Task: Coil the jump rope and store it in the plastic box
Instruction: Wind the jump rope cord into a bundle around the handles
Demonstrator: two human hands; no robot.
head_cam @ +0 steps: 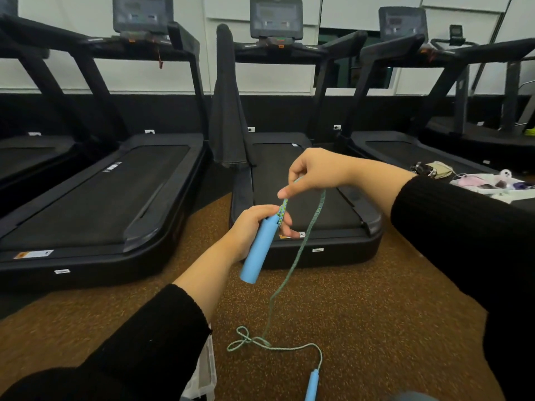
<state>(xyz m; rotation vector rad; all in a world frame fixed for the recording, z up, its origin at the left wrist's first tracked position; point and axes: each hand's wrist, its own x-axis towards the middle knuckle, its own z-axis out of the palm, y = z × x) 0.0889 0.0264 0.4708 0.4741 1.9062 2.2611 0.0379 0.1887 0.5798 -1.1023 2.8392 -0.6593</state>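
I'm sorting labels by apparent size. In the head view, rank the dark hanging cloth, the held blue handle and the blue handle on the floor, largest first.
1. Dark hanging cloth
2. Held blue handle
3. Floor handle, shorter here, but the frame edge cuts it off, so this order is unsure.

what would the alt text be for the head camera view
A person's left hand grips a blue jump rope handle while the right hand pinches the rope above it. The rope trails down to a second handle on the floor; treadmills stand behind.
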